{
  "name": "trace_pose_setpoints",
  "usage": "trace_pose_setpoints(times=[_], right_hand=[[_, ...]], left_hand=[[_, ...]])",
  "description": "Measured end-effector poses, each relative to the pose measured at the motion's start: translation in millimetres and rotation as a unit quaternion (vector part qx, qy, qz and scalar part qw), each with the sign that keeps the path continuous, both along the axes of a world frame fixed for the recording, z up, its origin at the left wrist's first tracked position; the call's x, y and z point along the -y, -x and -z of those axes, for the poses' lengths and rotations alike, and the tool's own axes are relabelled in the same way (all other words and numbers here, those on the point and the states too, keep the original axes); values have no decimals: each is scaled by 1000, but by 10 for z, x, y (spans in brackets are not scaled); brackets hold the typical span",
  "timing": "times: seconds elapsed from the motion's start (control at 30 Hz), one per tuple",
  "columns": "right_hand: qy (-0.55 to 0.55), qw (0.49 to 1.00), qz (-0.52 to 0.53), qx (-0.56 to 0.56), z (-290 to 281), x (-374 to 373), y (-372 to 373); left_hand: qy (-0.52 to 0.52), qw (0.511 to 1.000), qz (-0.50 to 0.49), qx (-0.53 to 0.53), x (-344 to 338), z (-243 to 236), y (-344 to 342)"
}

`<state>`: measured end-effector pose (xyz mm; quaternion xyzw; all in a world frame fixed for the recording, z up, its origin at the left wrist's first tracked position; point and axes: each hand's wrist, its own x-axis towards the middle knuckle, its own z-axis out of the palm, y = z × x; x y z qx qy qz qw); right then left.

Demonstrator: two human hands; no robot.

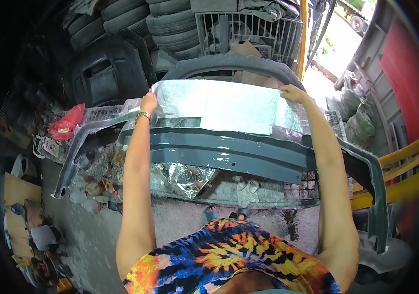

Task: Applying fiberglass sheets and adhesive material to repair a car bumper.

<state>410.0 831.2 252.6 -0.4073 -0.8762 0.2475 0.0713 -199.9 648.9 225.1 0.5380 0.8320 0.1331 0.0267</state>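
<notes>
My left hand, with a metal watch at its wrist, grips the upper left corner of a wide, pale white fibre-like sheet. My right hand pinches the same sheet at its upper right end. The sheet spans between them over a mesh rack. Just below it lies a glossy blue-grey moulded panel. A long, rough-edged grey bumper-like part reaches out past both of my forearms. Crumpled silver foil and a white rag are underneath the panel.
Stacked tyres, a metal cage and dark car panels stand behind. At left are a red plastic bag, several bottles and cans, and cardboard on the floor. Yellow parts and sacks are at right.
</notes>
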Motion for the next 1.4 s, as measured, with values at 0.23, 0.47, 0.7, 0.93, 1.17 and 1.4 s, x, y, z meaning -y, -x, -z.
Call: trace_pose_setpoints(times=[0.23,0.47,0.7,0.93,1.17,1.4], right_hand=[[-28,997,-37,67,16,267,462],[-18,993,-70,-94,-321,396,981],[13,988,-148,-44,-494,694,1602],[-84,978,-163,-104,-299,663,1324],[4,994,-104,-38,-598,815,1061],[46,984,-65,-161,-325,792,748]], left_hand=[[-375,925,47,36,759,-661,-218],[-432,875,144,163,903,-994,-373],[-320,943,20,-89,1154,-597,499],[-267,861,426,78,144,-940,-2042],[-49,870,487,56,-423,-616,-2561],[-37,888,454,57,-428,-738,-2955]])
